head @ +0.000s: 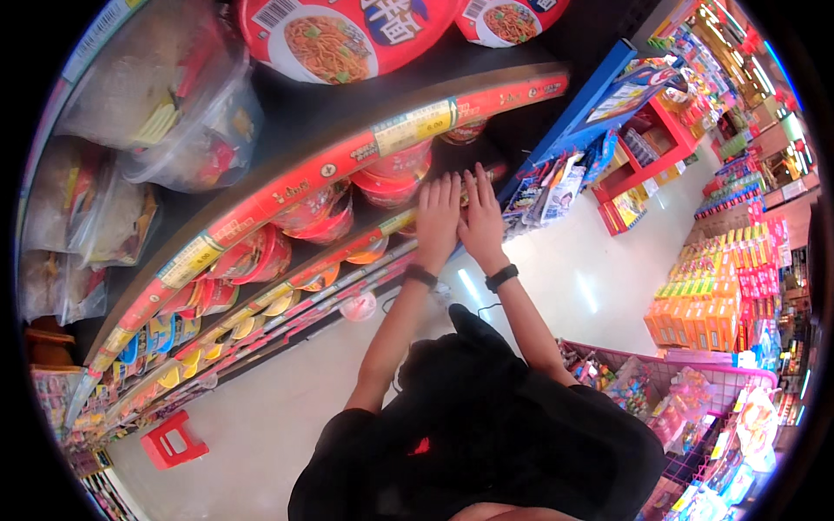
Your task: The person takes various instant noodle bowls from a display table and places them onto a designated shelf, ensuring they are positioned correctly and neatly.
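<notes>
My left hand (438, 225) lies palm down at the front edge of a store shelf, its fingers stretched out straight. Beside it, my right hand (483, 221) rests in the same way, and the two nearly touch. No held thing shows in either; what is under the palms is hidden. To the left of my hands stands a red instant noodle bowl (394, 172), with more noodle bowls (251, 254) along that shelf. Above them runs a red shelf strip (313, 172) with yellow price tags. Large red noodle bowls (329, 39) sit on the upper shelf.
A blue display panel (567, 111) with hanging packets (550, 189) borders the shelf's right end. A red plastic stool (173, 439) stands on the floor at lower left. Behind me is a pink wire basket (710, 374) of packaged goods. Stacked orange boxes (694, 312) rise at right.
</notes>
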Action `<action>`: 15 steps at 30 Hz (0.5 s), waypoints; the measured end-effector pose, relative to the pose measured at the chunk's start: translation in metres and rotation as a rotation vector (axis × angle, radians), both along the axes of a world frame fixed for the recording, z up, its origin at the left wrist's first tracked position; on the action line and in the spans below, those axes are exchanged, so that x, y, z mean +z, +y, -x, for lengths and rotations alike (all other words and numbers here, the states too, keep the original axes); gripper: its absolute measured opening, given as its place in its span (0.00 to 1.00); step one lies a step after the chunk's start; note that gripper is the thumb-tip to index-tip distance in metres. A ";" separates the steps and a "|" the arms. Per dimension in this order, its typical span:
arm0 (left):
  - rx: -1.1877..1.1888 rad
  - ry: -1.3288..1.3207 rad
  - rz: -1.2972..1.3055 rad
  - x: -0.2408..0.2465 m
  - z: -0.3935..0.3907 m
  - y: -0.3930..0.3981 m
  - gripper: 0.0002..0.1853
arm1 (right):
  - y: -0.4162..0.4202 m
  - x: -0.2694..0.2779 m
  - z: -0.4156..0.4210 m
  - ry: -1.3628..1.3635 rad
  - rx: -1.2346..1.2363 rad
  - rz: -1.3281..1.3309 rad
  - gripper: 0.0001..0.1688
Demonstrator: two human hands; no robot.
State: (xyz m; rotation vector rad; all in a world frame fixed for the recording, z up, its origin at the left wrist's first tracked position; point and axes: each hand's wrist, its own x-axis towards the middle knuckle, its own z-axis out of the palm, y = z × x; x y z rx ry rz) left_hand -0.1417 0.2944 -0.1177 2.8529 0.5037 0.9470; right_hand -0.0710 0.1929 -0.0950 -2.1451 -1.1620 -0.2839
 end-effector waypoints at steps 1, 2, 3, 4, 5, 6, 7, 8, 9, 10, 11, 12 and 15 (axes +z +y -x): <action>-0.009 -0.006 -0.005 -0.001 0.001 0.000 0.33 | 0.000 0.000 0.002 0.027 0.015 -0.023 0.46; -0.015 -0.011 -0.009 -0.002 0.002 -0.001 0.33 | -0.001 -0.001 0.003 0.018 -0.003 0.006 0.48; -0.014 -0.014 -0.024 -0.004 0.004 0.004 0.33 | 0.002 -0.001 0.005 0.016 -0.002 -0.005 0.48; 0.007 0.073 -0.051 -0.007 0.004 0.006 0.37 | 0.003 -0.002 0.006 0.015 0.000 -0.015 0.48; -0.005 0.055 -0.019 -0.009 0.004 0.004 0.37 | 0.002 -0.002 0.006 0.013 0.003 -0.025 0.49; -0.021 0.042 0.000 -0.007 0.004 0.005 0.37 | 0.002 -0.002 0.006 0.004 -0.002 -0.023 0.49; -0.038 0.028 0.020 -0.005 0.005 0.006 0.37 | 0.001 -0.003 0.005 0.014 -0.001 -0.027 0.49; -0.038 0.008 0.043 -0.004 0.006 0.004 0.37 | -0.001 -0.004 0.005 0.023 -0.001 -0.031 0.49; -0.045 -0.013 0.060 -0.002 0.008 0.002 0.37 | -0.002 -0.005 0.003 0.031 -0.005 -0.042 0.49; -0.052 -0.035 0.077 0.000 0.009 0.000 0.37 | -0.003 -0.007 0.001 0.025 0.006 -0.034 0.49; -0.029 -0.028 0.062 0.002 0.012 -0.002 0.37 | -0.004 -0.009 0.000 0.018 0.018 -0.027 0.50; -0.009 -0.025 0.044 0.004 0.014 -0.004 0.37 | -0.006 -0.009 -0.002 0.008 0.026 -0.020 0.50; 0.048 -0.022 0.033 0.006 0.014 -0.008 0.36 | -0.019 0.000 -0.002 -0.053 0.088 -0.032 0.44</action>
